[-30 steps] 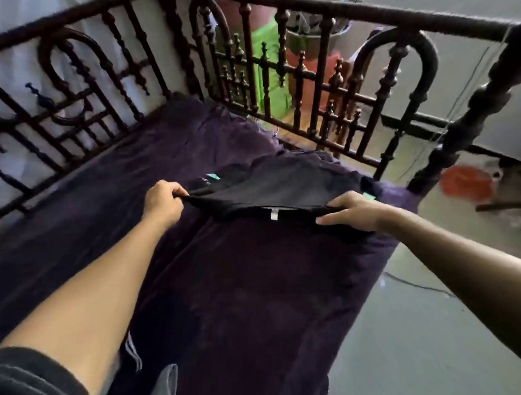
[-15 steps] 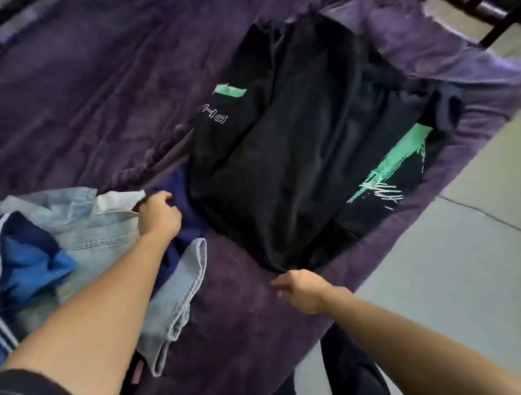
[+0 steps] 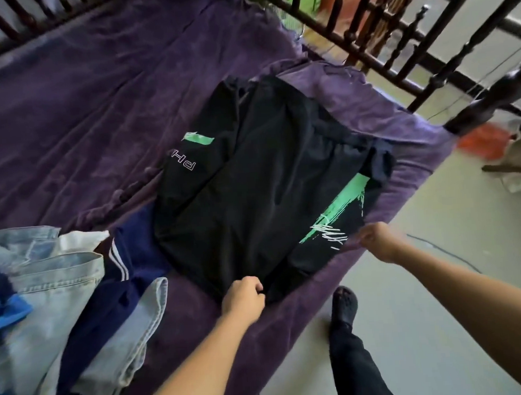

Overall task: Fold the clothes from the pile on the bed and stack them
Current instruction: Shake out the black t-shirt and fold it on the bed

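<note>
A black garment (image 3: 252,179) with green and white print lies spread flat on the purple bedspread (image 3: 82,101), near the bed's right edge. My left hand (image 3: 243,298) is closed on its near hem. My right hand (image 3: 376,239) pinches the garment's right corner beside the green print. At the left sits the pile: light denim jeans (image 3: 55,286), a navy piece with white stripes (image 3: 118,265) and a blue item (image 3: 5,310). A dark blue piece (image 3: 381,160) peeks out from under the black garment's right side.
A dark turned-wood bed rail (image 3: 396,39) runs along the far and right sides. The grey floor (image 3: 441,323) lies to the right, with my black-clad leg and sandal (image 3: 345,304) by the bed edge. An orange object (image 3: 482,140) lies on the floor beyond.
My left hand left the denim pile and moved right onto the black garment's near hem. My right hand moved up and right to the garment's printed corner. The view shifted.
</note>
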`<state>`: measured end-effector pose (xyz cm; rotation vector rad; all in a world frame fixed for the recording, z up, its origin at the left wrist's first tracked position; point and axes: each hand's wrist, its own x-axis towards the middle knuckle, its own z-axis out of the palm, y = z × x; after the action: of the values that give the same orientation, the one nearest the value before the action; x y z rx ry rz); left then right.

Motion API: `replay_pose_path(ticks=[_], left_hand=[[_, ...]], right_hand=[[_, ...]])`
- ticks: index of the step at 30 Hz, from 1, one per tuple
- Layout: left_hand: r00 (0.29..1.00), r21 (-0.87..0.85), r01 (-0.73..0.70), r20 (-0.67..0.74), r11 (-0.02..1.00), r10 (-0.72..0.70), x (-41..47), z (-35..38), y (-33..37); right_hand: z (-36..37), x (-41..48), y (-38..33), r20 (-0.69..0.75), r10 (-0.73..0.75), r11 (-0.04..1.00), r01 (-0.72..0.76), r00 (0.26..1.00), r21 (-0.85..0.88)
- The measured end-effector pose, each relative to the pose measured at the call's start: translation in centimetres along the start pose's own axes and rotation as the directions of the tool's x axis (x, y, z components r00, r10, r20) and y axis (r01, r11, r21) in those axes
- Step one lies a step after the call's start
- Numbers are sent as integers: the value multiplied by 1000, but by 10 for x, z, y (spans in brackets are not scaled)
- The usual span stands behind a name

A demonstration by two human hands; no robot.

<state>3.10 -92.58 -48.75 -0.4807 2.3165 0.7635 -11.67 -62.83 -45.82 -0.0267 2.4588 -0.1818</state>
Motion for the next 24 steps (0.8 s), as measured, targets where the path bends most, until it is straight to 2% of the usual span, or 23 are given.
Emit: replay_pose_path(ticks=[5,8,11,14,17,21,24], left_hand=[[998,71,-33,55,997,29,34,46,62],[997,190,53,36,980,-61,55,76,87],[980,170,200,-57,965,-193,70,101,102],[950,95,289,-150,953,-273,67,113,114],[932,32,336,-151,941,-328,46,116,124],[937,10,329,-126,944,-325,16,101,134],[912,-146,336,-198,931,-360,7,82,137]], right_hand=[[-41,81,37,-173,76,997,-75,982,11],[-61,135,51,-256,252,941,-175,933,290],[-72,190,66,-73,460,728,-329,885,602],[-73,208,73,62,508,468,-336,859,817],[-70,198,84,116,533,359,-348,838,866],[-94,174,87,148,575,186,-305,804,934],[-129,179,68,195,461,48,-244,866,969]])
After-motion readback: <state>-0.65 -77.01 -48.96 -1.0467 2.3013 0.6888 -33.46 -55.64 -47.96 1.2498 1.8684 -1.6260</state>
